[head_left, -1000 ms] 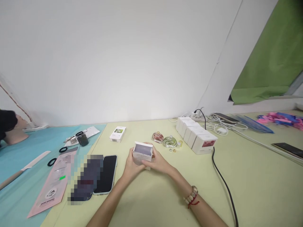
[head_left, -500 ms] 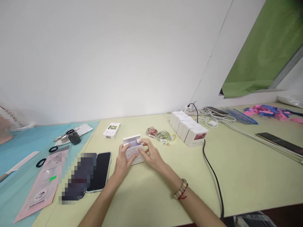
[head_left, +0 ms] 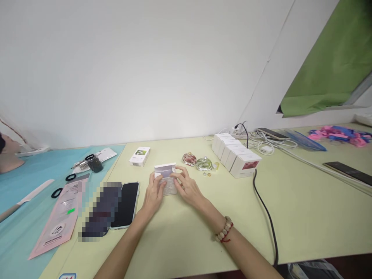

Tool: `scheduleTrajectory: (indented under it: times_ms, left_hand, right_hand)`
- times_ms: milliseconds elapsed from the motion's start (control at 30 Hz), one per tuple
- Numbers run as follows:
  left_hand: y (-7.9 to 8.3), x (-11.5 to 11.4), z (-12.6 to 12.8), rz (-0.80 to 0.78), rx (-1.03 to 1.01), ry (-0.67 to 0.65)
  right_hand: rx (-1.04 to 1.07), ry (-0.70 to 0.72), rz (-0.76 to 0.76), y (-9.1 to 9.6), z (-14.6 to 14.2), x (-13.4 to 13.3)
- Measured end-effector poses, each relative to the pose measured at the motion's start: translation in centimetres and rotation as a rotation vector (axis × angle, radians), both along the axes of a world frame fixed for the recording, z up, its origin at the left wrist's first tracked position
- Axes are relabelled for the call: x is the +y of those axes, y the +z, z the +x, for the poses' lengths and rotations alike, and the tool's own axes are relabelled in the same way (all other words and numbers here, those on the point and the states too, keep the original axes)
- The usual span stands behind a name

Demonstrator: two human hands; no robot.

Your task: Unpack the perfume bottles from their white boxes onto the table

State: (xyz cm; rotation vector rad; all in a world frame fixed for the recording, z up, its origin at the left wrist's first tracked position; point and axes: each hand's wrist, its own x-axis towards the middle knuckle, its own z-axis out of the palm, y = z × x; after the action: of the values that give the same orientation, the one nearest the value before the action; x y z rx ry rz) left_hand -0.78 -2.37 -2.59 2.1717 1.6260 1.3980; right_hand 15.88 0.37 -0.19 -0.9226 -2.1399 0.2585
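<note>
A small white carton (head_left: 169,187) with its top flap raised stands between my hands near the middle of the table. My left hand (head_left: 154,193) grips its left side, thumb on the near face. On the opposite side, my right hand (head_left: 188,189) holds the carton by its upper edge and near face, fingers bent. Whatever lies inside is hidden from view. Behind the carton, to the right, are a red glass bottle (head_left: 189,159) and a green glass bottle (head_left: 204,164). Two tiny caps (head_left: 207,174) lie in front of the green bottle.
A white box (head_left: 140,156) with a green picture lies at the back left. Several white boxes (head_left: 245,166) stand in a row at right, beside a black cable (head_left: 266,217). Left of my arm lies a phone (head_left: 125,205); a pink packet (head_left: 59,221) rests on blue cloth.
The view has shifted slightly, so things appear a little farther right. My fingers have moved slightly on the carton, which both hands still hold with its flap up.
</note>
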Motion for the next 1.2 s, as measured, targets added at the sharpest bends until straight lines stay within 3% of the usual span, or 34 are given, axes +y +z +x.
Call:
scheduleTrajectory:
  times_ms: [200, 400, 567, 767, 900, 1200]
  left_hand:
    - [-0.1, 0.2, -0.4, 0.042, 0.086, 0.036]
    - [0.4, 0.2, -0.4, -0.023, 0.084, 0.041]
    - [0.7, 0.3, -0.6, -0.033, 0.075, 0.044]
    - [0.6, 0.1, -0.6, -0.053, 0.074, 0.049]
    - [0.4, 0.0, -0.4, -0.045, 0.062, 0.038]
    - [-0.7, 0.4, -0.3, 0.086, -0.011, -0.029]
  right_hand:
    - [0.008, -0.153, 0.080, 0.6, 0.3, 0.3]
    - [0.059, -0.088, -0.044, 0.5, 0.3, 0.2]
    - [0.149, -0.070, -0.006, 0.4, 1.1, 1.0]
    - [0.209, -0.433, 0.137, -0.5, 3.7, 4.2]
    - [0.160, -0.675, 0.104, -1.9, 5.8, 5.8]
    - [0.058, -0.712, 0.004, -3.1, 7.7, 6.6]
